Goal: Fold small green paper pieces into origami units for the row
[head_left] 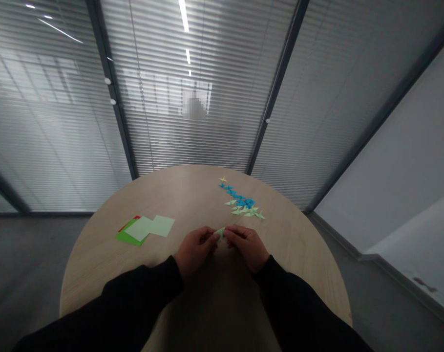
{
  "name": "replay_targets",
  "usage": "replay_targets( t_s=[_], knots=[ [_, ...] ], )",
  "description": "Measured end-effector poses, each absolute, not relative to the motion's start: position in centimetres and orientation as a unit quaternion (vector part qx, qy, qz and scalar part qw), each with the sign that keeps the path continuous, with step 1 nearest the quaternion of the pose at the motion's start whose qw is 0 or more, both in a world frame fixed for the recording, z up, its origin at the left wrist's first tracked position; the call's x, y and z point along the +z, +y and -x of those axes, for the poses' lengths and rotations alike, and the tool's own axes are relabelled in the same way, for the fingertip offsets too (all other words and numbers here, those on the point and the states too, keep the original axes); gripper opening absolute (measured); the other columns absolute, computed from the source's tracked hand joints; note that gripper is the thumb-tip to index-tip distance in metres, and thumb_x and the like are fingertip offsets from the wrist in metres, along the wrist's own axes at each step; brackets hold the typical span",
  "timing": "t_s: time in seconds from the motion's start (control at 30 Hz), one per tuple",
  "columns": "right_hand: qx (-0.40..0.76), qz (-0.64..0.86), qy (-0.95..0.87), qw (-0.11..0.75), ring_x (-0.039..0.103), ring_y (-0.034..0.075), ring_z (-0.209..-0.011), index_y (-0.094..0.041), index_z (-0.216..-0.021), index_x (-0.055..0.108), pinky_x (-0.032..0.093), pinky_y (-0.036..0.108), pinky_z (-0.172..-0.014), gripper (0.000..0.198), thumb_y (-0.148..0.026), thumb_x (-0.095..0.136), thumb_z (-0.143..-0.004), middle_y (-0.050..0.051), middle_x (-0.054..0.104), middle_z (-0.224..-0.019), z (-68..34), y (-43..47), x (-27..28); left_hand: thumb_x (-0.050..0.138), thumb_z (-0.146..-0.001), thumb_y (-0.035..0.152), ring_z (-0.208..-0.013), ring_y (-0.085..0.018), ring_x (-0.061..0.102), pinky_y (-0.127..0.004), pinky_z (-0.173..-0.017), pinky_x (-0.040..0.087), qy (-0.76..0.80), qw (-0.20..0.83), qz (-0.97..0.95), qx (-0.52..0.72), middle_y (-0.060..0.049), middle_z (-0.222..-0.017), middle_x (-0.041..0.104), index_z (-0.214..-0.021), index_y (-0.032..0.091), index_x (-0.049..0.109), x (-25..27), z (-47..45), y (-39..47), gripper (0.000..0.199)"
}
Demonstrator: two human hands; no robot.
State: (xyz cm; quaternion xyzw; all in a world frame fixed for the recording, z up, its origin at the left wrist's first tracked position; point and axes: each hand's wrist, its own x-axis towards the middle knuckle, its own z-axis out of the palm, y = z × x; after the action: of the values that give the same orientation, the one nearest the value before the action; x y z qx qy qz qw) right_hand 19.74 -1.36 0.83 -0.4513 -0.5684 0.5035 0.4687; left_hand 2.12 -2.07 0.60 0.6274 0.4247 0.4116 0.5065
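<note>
Between my two hands is a small piece of folded light green paper (220, 232). My left hand (197, 249) pinches its left side with thumb and fingers. On the other side, my right hand (246, 243) grips the right end with closed fingertips. The fingers cover much of the paper, so its exact folded shape is hard to make out. Just beyond my right hand lie several light green folded paper cranes (249, 211). Behind them runs a line of blue paper cranes (240, 197), with one yellow folded piece (222, 180) at the far end.
Left of my hands, pale green paper squares (163, 226) overlap a brighter green sheet (128, 238), and a red edge (128, 225) shows beneath. Everything rests on a round wooden table (104, 269). Glass panels with blinds (192, 142) stand behind it, and a white wall (401, 171) is on the right.
</note>
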Motion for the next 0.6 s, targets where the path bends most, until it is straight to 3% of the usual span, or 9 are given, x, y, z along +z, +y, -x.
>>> replay_targets(
  t_s=[0.2,0.6],
  knots=[
    [0.515,0.453,-0.561,0.464,0.049,0.012,-0.058,-0.016,-0.086,0.074,0.039,0.027,-0.058,0.029,-0.041,0.073,-0.071,-0.001,0.061,-0.065,-19.85,-1.19,0.46,0.056,-0.082,0.056,-0.055,-0.013,0.048,-0.025,-0.052,0.036,0.426,0.512,-0.632,0.396,0.001,-0.063,0.056,-0.087,0.012,0.066,0.67,-2.01,-2.13,0.045],
    [0.519,0.455,-0.552,0.467,0.050,0.012,-0.056,-0.017,-0.079,0.072,0.037,0.027,-0.057,0.026,-0.040,0.075,-0.069,-0.002,0.061,-0.062,-19.88,-1.16,0.39,0.056,-0.081,0.056,-0.056,-0.014,0.049,-0.025,-0.053,0.037,0.428,0.505,-0.644,0.385,-0.001,-0.063,0.058,-0.087,0.013,0.069,1.15,-1.96,-2.34,0.045]
  ],
)
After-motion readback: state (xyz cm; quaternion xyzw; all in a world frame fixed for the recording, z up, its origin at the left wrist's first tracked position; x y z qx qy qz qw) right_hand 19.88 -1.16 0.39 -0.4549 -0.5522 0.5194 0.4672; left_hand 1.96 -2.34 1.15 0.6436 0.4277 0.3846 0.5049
